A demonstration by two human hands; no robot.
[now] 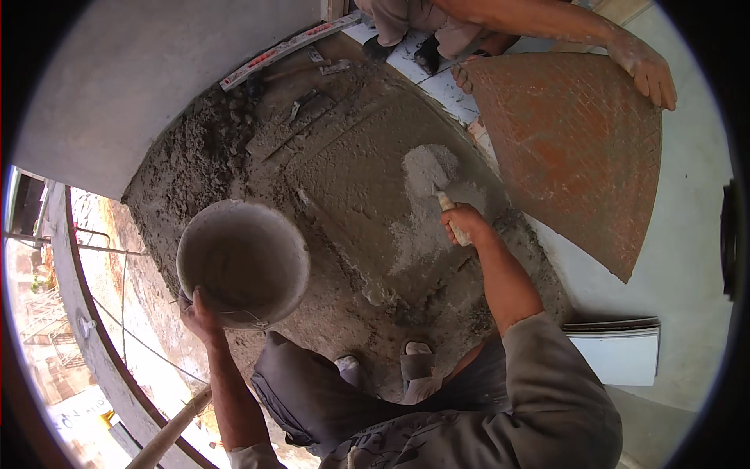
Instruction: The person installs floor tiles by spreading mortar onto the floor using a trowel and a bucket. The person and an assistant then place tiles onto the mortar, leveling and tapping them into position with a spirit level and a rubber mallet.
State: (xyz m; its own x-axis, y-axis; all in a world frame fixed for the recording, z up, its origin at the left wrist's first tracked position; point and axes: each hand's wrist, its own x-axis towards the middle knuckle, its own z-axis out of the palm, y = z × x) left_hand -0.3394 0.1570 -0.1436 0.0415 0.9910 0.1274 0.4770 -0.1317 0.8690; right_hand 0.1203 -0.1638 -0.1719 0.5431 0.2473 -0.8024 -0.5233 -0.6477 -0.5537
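With my left hand (201, 316), I grip the rim of a grey bucket (244, 258), whose inside shows only residue. My right hand (462, 221) is closed on the pale handle of a trowel (447, 205). Its blade is hard to make out in a patch of pale grey powder (424, 164) spread over the wet mortar bed (344, 156). The bed is smoothed in the middle and rough and lumpy along the left.
A co-worker's hand (652, 78) grips a large rust-coloured tile (570, 156) at upper right. A level (277, 48) and tools (308, 105) lie at the back. White tiles (613, 352) are stacked at right. A curved ledge (90, 328) and pole (172, 430) are at left.
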